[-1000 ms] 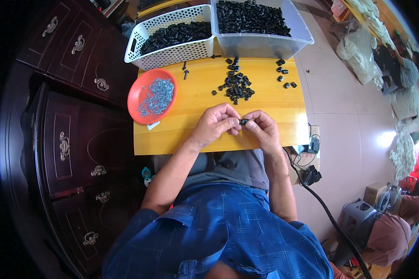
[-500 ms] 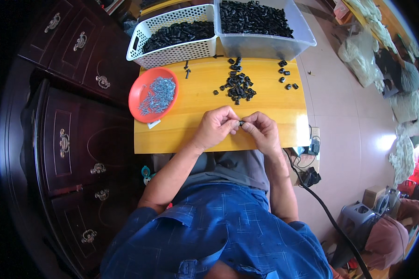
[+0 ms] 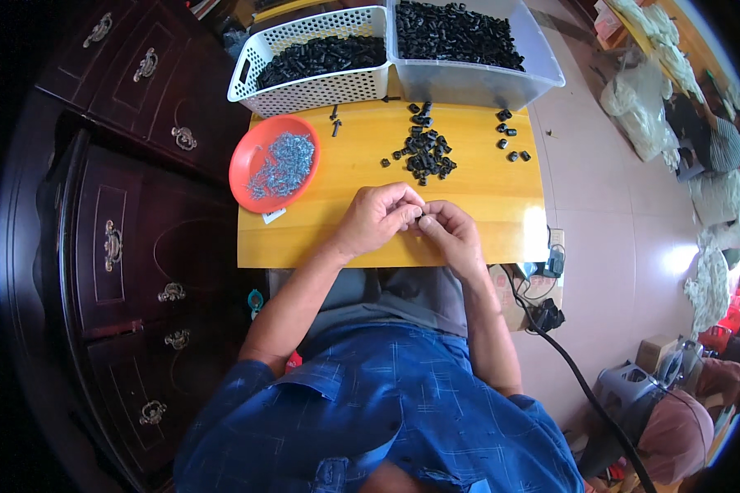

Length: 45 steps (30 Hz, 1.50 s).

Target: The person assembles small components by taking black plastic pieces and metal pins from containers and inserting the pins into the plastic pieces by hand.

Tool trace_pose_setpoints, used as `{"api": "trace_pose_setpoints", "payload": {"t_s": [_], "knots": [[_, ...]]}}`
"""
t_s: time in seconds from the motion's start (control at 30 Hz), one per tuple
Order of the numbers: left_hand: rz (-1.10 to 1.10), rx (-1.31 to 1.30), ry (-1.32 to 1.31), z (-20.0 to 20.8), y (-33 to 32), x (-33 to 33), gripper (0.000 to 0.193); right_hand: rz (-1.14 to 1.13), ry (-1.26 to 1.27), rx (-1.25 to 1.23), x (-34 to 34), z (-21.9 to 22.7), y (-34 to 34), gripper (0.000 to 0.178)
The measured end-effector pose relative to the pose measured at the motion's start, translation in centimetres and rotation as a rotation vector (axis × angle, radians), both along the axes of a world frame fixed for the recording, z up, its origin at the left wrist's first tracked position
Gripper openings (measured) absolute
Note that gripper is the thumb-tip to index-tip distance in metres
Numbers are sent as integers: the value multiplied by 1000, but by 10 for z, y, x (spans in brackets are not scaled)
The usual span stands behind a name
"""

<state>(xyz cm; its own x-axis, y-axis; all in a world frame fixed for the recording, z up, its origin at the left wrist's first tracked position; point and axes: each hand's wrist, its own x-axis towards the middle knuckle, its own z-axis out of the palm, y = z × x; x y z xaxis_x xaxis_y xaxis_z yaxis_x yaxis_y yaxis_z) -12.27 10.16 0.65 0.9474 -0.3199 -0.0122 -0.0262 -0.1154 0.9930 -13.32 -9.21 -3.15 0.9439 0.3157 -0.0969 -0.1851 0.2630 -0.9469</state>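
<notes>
Over the near part of a yellow wooden table [image 3: 337, 238], my left hand [image 3: 380, 218] and my right hand [image 3: 452, 234] meet, thumbs and fingertips pinched together. Between them sits a small black plastic part [image 3: 421, 217], mostly covered by the fingers. Just beyond my hands lies a loose pile of small black plastic parts [image 3: 427, 156]. To the left, a round red dish [image 3: 240, 177] holds many small silvery screws [image 3: 284, 167]. A few more black pieces [image 3: 514, 155] are scattered at the table's right side, and two dark slim pieces [image 3: 335, 127] lie near the dish.
At the table's far edge stand a white perforated basket [image 3: 304, 97] and a clear plastic bin [image 3: 477, 86], both full of black parts. Dark wooden drawers [image 3: 99, 255] flank the left side. A black cable [image 3: 584, 374] runs along the right, where people sit farther off.
My hands have drawn closer together, the right one shifting slightly left. The black part between them is more covered by my fingers. The view has shifted slightly.
</notes>
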Motion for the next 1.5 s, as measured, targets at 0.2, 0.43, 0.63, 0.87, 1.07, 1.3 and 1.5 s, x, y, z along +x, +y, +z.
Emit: {"api": "trace_pose_setpoints", "payload": {"t_s": [0.2,0.43,0.63,0.87,1.07,1.3,1.5], "knots": [[104,293,-299,30,-6,-11,35,70,102,168,4,4,0,16],[219,552,-747,25,-16,-13,47,24,168,243,3,6,4,18],[199,531,-745,20,-15,-12,34,-42,222,252,0,8,8,20],[217,439,-748,13,-12,-7,30,-27,207,255,3,2,9,23],[258,437,-736,20,-12,-6,29,-17,135,218,5,15,14,22],[225,395,-740,21,-10,-10,26,21,140,221,4,7,11,17],[176,450,-714,26,-6,-14,35,38,114,149,3,14,8,16]]}}
